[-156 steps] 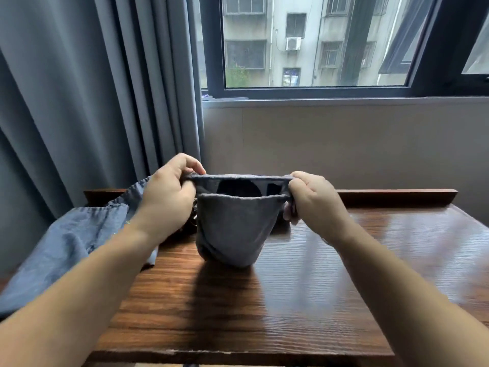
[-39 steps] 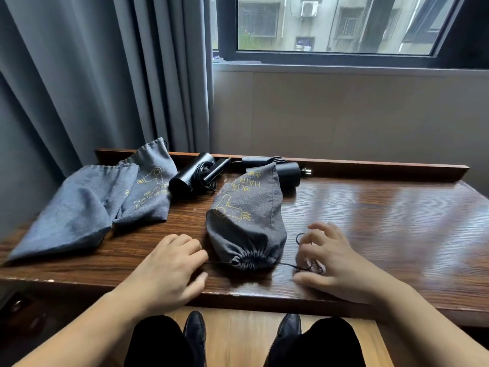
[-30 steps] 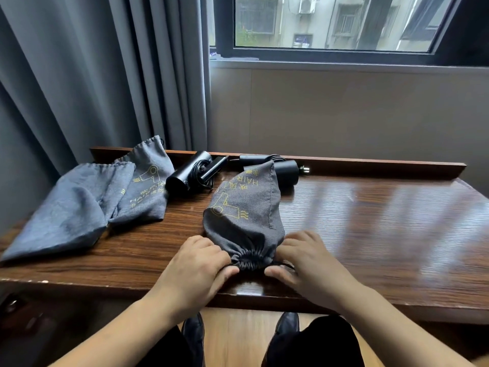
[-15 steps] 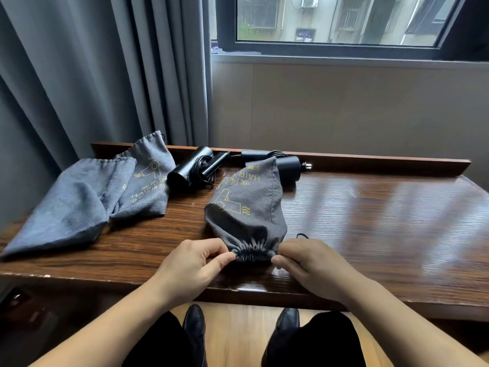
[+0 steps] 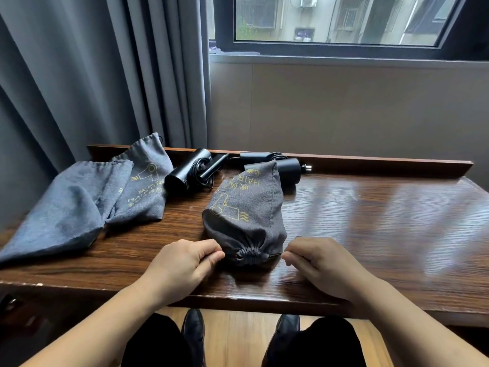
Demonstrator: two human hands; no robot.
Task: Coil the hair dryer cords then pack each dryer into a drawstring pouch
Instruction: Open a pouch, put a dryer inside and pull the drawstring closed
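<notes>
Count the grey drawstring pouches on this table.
3: a filled, cinched grey fabric pouch at the near edge between both hands, and two flat grey pouches at left, one printed, one plain.

Dark wood-grain table (image 5: 370, 221) with a raised lip along its far edge. A filled grey drawstring pouch (image 5: 246, 215), printed with a yellow dryer motif, lies on the table near its front edge, gathered mouth toward the viewer. Behind the filled pouch, against the lip, lies a black hair dryer (image 5: 280, 165), partly hidden by it. Left of the filled pouch and farther back lies a second black hair dryer (image 5: 190, 173) with its cord bundled. Farther left lie two flat grey pouches: a printed pouch (image 5: 148, 186), and a plain-faced pouch (image 5: 63, 207) overlapping its left side.
</notes>
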